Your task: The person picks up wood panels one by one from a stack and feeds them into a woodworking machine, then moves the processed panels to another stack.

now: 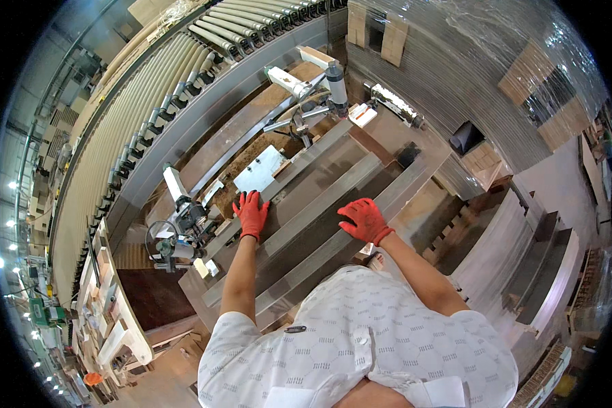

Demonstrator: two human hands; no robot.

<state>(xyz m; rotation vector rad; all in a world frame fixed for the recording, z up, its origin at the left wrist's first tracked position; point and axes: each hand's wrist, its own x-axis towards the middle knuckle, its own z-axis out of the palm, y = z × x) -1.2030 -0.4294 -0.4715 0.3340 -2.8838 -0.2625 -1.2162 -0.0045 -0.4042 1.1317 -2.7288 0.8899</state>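
Long grey-brown boards (319,197) with lighter raised strips lie side by side in front of me, running diagonally from lower left to upper right. My left hand (252,216), in a red glove with dark fingertips, rests on the far strip with its fingers spread. Over the nearer strips is my right hand (364,221), gloved in red too; its fingers are bent and apart, and nothing shows in them. Whether its fingertips touch the board, I cannot tell. Beyond the left hand lies a pale rectangular plate (260,170).
Two clamp-like devices with cylinders stand along the far side, one at left (187,217), one at upper middle (313,95). A roller conveyor (149,109) curves behind them. Stacked, film-wrapped boards (442,75) rise at upper right. A cluttered wooden table (115,313) stands at left.
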